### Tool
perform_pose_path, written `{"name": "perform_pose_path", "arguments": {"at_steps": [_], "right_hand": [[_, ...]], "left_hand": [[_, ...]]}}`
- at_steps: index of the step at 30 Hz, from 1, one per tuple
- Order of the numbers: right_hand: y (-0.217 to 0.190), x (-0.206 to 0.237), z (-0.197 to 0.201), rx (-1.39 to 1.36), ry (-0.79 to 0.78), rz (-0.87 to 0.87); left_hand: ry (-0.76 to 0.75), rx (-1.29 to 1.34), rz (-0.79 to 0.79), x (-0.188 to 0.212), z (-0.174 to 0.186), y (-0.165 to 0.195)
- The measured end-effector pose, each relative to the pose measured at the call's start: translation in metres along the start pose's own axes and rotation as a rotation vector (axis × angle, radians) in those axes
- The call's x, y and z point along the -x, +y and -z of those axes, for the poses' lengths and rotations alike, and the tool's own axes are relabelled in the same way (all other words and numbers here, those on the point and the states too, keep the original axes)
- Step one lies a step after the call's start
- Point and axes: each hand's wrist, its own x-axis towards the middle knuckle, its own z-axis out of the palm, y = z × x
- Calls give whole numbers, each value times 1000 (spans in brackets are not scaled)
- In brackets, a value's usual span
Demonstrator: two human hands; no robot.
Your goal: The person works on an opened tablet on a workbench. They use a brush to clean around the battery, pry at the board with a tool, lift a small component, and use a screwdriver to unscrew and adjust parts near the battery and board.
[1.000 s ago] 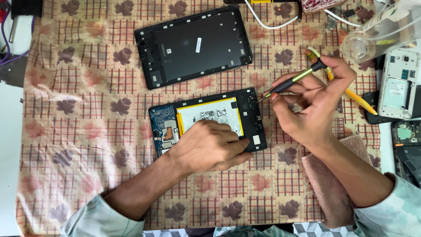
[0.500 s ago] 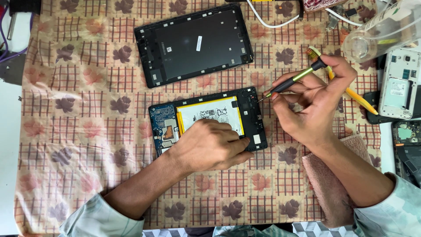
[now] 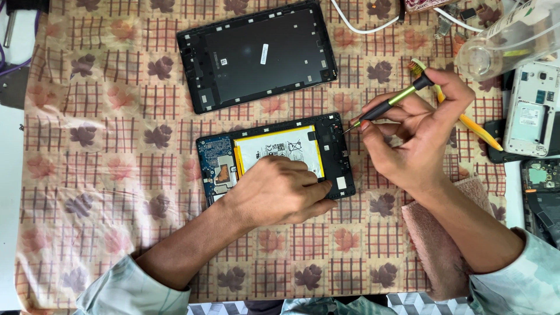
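An opened tablet body (image 3: 332, 146) lies in the middle of the patterned cloth, showing a blue circuit board and a white-and-yellow battery. My left hand (image 3: 274, 189) presses flat on its lower part, covering much of the battery. My right hand (image 3: 414, 137) grips a small screwdriver (image 3: 391, 105) with a black and green handle; its tip points at the tablet's upper right corner. The tablet's black back cover (image 3: 256, 55) rests above, inner side up.
A pink cloth (image 3: 437, 245) lies under my right forearm. A clear plastic bottle (image 3: 507, 38), an opened white phone (image 3: 531, 111), a yellow tool (image 3: 475, 128) and other phone parts sit at the right. A white cable (image 3: 373, 26) runs along the top.
My right hand has tilted the screwdriver slightly and brought its tip nearer the tablet's upper right corner. My left hand has stayed pressed on the tablet.
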Motion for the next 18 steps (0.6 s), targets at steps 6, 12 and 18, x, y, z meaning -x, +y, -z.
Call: {"name": "perform_pose_path", "arguments": {"at_steps": [6, 12, 18], "right_hand": [[-12, -14, 0, 56, -67, 143], [-15, -24, 3, 51, -160, 259], [-22, -18, 7, 136, -140, 177]], "left_hand": [[6, -2, -4, 1, -1, -1], [5, -7, -13, 1, -2, -2], [-44, -49, 48, -2, 3, 3]]}}
